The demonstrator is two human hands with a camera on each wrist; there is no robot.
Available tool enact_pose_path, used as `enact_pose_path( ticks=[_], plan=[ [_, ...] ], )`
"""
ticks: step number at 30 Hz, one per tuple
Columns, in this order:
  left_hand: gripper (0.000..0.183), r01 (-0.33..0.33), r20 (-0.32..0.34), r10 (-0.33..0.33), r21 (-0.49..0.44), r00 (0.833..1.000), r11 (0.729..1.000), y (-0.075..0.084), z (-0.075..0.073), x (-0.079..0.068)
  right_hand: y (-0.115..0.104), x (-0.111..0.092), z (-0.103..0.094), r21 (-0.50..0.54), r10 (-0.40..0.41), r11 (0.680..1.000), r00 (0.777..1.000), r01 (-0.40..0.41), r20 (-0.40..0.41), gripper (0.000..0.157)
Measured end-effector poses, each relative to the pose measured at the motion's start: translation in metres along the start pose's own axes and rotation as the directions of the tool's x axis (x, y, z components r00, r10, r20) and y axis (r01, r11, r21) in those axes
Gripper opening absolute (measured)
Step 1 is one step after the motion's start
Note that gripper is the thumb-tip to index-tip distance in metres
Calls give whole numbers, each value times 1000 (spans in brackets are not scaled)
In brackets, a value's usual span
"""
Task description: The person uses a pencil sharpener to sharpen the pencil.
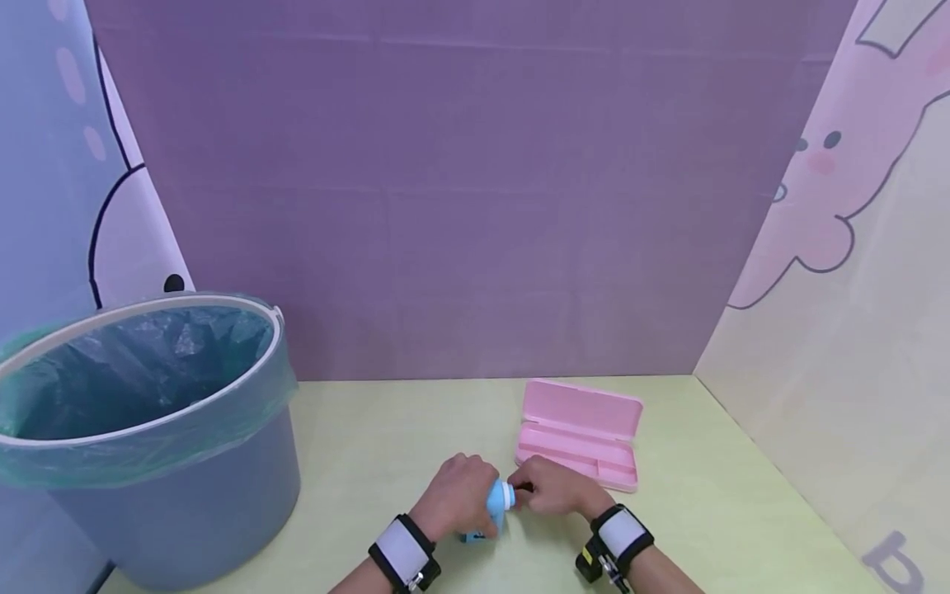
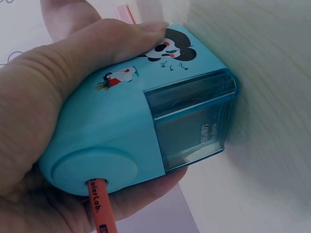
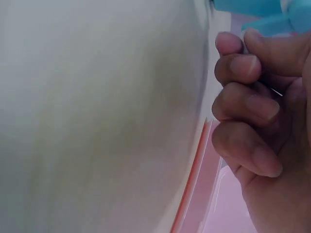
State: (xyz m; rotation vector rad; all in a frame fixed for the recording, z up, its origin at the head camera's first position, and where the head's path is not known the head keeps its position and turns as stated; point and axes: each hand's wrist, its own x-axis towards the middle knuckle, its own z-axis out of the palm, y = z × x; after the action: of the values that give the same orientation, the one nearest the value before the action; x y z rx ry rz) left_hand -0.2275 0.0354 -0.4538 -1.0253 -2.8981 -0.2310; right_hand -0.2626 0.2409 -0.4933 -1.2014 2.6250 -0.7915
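Note:
A light blue pencil sharpener (image 2: pixel 116 116) with cartoon prints and a see-through shavings drawer (image 2: pixel 187 124) is gripped by my left hand (image 1: pixel 458 495), thumb across its printed side. From its round face sticks a red pencil (image 2: pixel 101 206) lettered "ColorLab."; its tip is hidden inside. My right hand (image 1: pixel 552 487) is at the sharpener's other end, thumb and index finger pinching the crank (image 3: pixel 265 24) with the other fingers curled. The fingers cover the crank's knob. Just beyond the right hand lies an open pink pencil case (image 1: pixel 582 412), its lid tipped back.
At the left stands a large blue-grey bin (image 1: pixel 185 503) with a green plastic liner over its rim. A purple wall (image 1: pixel 460 206) closes off the back of the pale yellow-green table (image 1: pixel 386 437), and a printed panel (image 1: pixel 839 346) rises at the right.

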Motion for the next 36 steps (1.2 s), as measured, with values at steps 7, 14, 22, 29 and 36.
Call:
enact_pose_path(
  ticks=[7, 14, 22, 29, 36],
  plan=[
    [38, -8, -24, 8, 6, 1000, 1000, -1, -2, 0, -9, -5, 2, -7, 47, 999, 998, -47, 34, 20],
    [38, 13, 8, -13, -10, 1000, 1000, 0, 0, 0, -17, -12, 6, -43, 51, 998, 997, -49, 54, 23],
    [38, 17, 22, -17, -32, 1000, 999, 1, -1, -1, -20, -17, 5, -41, -7, 999, 997, 11, 82, 23],
    [39, 19, 11, -19, -7, 1000, 1000, 2, -4, 1, -21, -21, 5, 63, -22, 998, 993, 15, 118, 22],
    [40, 29, 32, -29, -10, 999, 1000, 1, -2, 1, -28, -28, 2, 193, -36, 981, 988, 7, 148, 21]
  ],
)
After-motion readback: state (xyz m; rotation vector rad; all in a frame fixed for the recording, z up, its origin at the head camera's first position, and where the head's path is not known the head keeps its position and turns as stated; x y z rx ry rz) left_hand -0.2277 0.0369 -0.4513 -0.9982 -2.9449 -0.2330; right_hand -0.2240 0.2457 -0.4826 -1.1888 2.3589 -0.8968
